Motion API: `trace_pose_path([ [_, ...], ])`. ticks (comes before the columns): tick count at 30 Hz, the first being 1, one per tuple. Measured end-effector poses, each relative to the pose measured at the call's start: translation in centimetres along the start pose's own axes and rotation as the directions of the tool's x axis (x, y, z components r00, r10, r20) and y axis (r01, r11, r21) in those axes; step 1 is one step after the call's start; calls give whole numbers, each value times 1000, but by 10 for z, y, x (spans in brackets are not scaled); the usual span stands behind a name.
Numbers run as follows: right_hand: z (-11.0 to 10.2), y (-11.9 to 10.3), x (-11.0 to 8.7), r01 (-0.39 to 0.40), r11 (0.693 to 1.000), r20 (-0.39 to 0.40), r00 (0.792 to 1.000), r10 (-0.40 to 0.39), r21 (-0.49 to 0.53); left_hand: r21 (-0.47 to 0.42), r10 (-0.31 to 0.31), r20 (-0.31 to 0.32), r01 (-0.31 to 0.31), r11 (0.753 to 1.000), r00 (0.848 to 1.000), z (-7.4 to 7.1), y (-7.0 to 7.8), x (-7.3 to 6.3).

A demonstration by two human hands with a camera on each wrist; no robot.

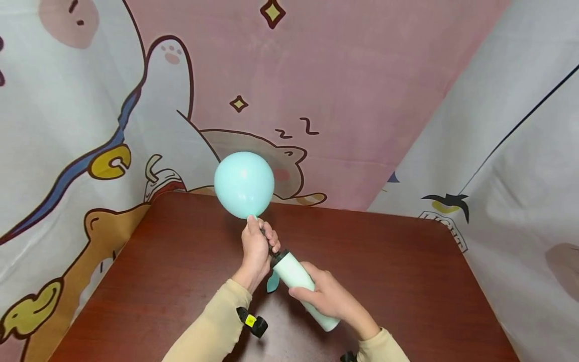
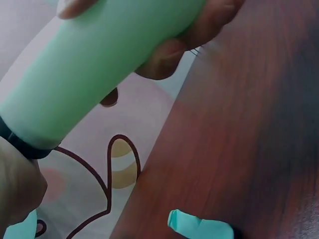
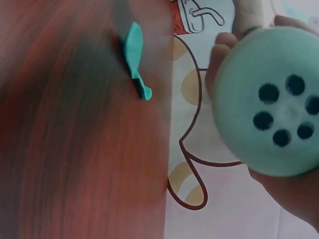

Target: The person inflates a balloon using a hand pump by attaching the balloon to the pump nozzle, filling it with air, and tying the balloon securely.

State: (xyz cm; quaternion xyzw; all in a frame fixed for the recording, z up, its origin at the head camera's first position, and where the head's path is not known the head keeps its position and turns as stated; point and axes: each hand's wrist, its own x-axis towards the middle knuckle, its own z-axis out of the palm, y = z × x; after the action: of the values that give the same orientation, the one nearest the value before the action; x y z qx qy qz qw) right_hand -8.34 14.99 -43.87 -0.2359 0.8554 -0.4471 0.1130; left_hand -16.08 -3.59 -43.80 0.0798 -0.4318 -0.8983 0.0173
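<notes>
A round, inflated light-blue balloon (image 1: 244,185) stands above my left hand (image 1: 257,249), whose thumb and fingers pinch its neck at the black nozzle of a hand pump. The pump's pale green barrel (image 1: 291,271) slants down to the right, and my right hand (image 1: 329,294) grips it around the middle. In the right wrist view the pump's round end (image 3: 239,114) faces the camera, with several dark holes in it. The balloon's mouth is hidden by my left fingers. Below the pump, a limp teal balloon (image 3: 133,47) lies flat on the table.
The dark reddish-brown wooden table (image 1: 384,261) has rounded far corners. A cartoon-printed cloth (image 1: 353,100) hangs behind it and along both sides. A black strap device (image 1: 252,322) sits on the left wrist, over a cream sleeve (image 1: 212,322).
</notes>
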Motion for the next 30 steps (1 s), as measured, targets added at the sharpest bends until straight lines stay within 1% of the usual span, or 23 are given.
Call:
trace_pose_path([
  [3,0,-1,-3,-24,1000,9,1000,24,13,-14,12,-2,-12,1000,1000,-3,4,3],
  [7,-3,2,-14,-22,1000,21,1000,22,-6,-37,34,-39,-36,999,999,-12,16,14],
  [9,-5,6,-23,-14,1000,39,999,14,-4,-40,50,-73,-53,998,996,-19,24,21],
  [12,-10,13,-35,8,1000,64,998,-8,-3,-29,65,-108,-69,997,992,-29,37,29],
  [14,-13,16,-39,30,1000,75,997,-30,4,-29,77,-127,-81,996,989,-34,44,33],
  [16,-15,18,-41,56,998,78,995,-56,-1,-29,87,-137,-91,995,987,-36,47,34],
  [18,-16,18,-40,80,997,73,994,-79,-2,-34,89,-143,-94,995,986,-36,46,34],
  [21,-13,16,-35,84,996,65,994,-83,-5,-29,73,-140,-78,997,987,-31,36,30],
  [23,-10,14,-29,71,997,55,996,-70,-11,-25,56,-128,-60,998,990,-24,26,25],
  [26,-6,11,-18,32,999,42,999,-31,-16,-18,40,-104,-42,999,994,-14,13,17],
  [30,-2,8,-4,4,1000,13,1000,-4,-23,5,8,-61,-7,1000,998,-3,0,6],
])
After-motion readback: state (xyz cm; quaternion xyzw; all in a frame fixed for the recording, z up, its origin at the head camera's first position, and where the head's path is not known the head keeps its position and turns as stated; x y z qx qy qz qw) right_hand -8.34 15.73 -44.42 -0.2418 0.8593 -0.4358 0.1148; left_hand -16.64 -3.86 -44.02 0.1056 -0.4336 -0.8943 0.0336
